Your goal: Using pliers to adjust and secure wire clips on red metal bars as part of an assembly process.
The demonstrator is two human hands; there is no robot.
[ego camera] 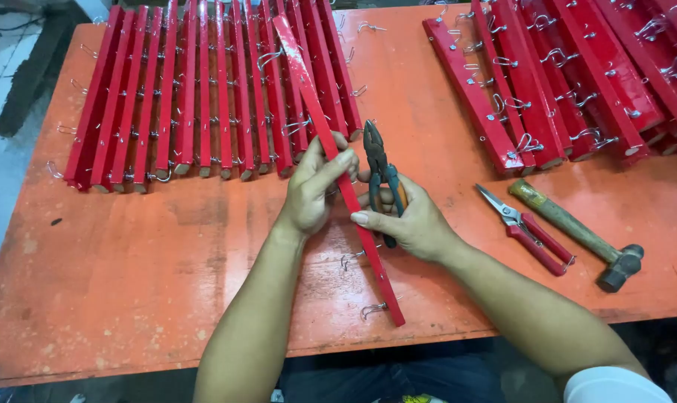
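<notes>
While my left hand (317, 186) grips the red slat (338, 164), right hand (409, 220) clasps pliers (379, 168), hammer (577, 235) apart.

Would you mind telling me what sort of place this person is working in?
Probably a small workshop making things by hand. On the worn orange table lie rows of red wooden slats fitted with wire hooks, beside a hammer and red-handled snips. The right hand holds pliers against one slat.

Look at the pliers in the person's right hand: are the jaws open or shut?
Shut. The pliers, gripped in the right hand, show both tips meeting in one point, with no gap between them.
</notes>
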